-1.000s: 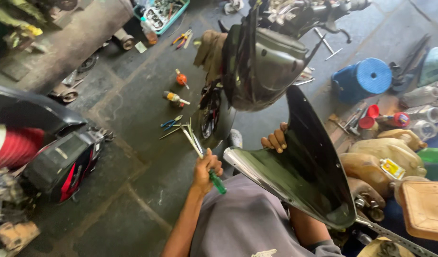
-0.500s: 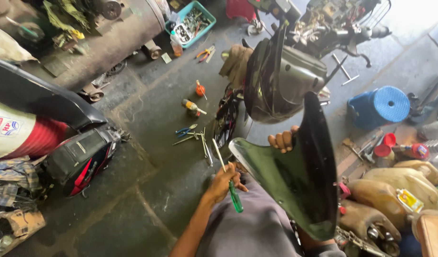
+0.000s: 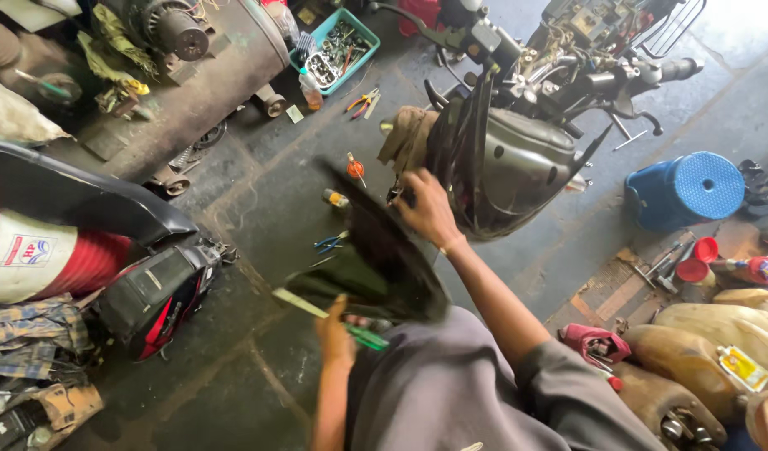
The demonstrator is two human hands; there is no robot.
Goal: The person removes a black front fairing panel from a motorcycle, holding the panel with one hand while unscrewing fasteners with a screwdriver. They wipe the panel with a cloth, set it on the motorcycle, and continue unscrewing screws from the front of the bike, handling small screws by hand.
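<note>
While the dark panel (image 3: 376, 259) hangs blurred over the floor (image 3: 259, 192) before the scooter (image 3: 517, 159), the right hand (image 3: 426, 209) grips its upper edge; the left hand (image 3: 338, 338) clasps a green-handled screwdriver (image 3: 334, 321) beneath it.

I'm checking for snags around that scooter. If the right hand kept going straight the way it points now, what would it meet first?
Probably the scooter's dark front body: the right hand, gripping the top of the black panel, points up-left along its edge. Depth is unclear, so it might pass just in front.
</note>
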